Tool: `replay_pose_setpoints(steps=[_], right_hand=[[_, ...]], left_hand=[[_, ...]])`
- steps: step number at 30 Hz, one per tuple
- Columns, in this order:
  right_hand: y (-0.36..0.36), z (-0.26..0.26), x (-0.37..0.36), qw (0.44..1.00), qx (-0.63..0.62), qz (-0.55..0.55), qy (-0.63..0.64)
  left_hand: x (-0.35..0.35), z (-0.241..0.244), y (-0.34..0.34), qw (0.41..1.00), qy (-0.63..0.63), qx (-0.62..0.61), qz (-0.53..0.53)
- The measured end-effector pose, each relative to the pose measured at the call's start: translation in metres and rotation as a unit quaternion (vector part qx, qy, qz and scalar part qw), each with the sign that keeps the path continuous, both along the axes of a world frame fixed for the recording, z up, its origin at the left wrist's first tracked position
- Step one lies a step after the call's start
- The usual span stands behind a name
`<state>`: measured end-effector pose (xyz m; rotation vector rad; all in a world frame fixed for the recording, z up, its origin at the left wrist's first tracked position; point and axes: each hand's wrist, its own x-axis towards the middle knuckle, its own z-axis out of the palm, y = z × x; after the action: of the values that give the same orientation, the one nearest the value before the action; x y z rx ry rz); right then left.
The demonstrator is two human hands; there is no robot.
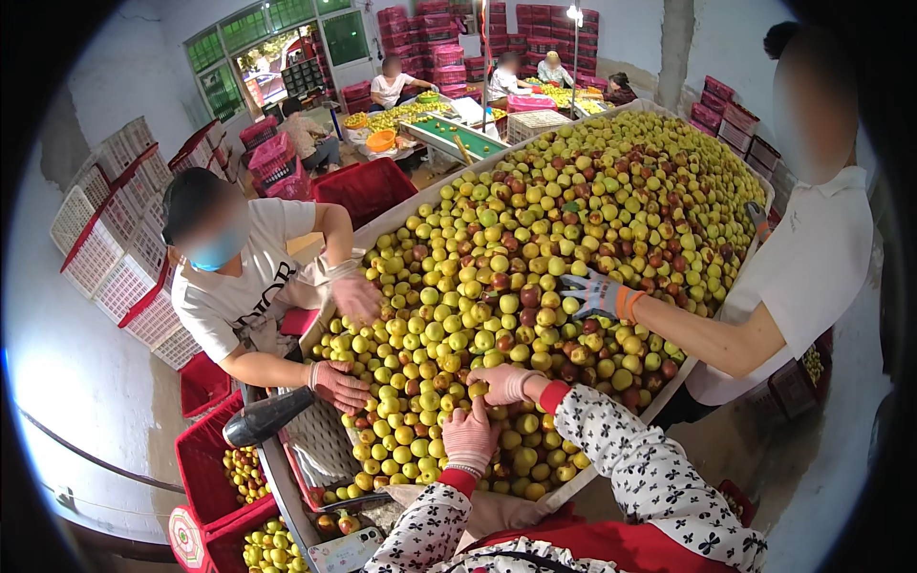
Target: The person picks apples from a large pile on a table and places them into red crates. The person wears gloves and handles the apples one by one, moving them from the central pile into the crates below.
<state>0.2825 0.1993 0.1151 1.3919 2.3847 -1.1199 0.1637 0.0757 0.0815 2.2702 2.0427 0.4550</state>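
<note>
Both of my hands wear pink striped gloves and are over a big heap of yellow-green and reddish-brown jujubes (444, 329). A single jujube (478, 389) shows under the curled fingers of my right hand (501, 382), which seems to grip it. My left hand (469, 438) is just below, its index finger pointing up to that fruit and its palm hidden. The heap fills a broad, pale-lined bin (573, 494), whose near edge lies below my wrists. My sleeves are white with dark prints and red cuffs.
At left, a masked co-worker's gloved hands (340, 387) touch the heap; at right, another's grey glove (598, 294) rests on it. A black lamp-like tool (269, 417), a perforated chute (319, 437), a phone (347, 551) and red crates (208, 458) stand at lower left.
</note>
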Motion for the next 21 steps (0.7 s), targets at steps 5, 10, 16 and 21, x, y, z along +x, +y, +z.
replay_pose_setpoints(steps=[5, 10, 16, 21], right_hand=[[-0.024, -0.006, 0.003, 0.996, 0.032, -0.046, 0.073], [-0.006, -0.014, 0.001, 0.998, 0.032, 0.037, 0.040], [0.006, 0.010, -0.027, 0.979, -0.199, 0.031, 0.011], [0.018, -0.032, 0.003, 0.971, -0.196, 0.008, 0.139]], left_hand=[[-0.008, -0.008, -0.005, 0.998, 0.024, -0.052, -0.013], [-0.002, 0.005, -0.003, 0.992, 0.015, -0.121, 0.007], [-0.008, 0.002, -0.004, 0.981, -0.044, -0.179, 0.057], [-0.016, -0.003, -0.006, 0.964, -0.258, -0.057, -0.002]])
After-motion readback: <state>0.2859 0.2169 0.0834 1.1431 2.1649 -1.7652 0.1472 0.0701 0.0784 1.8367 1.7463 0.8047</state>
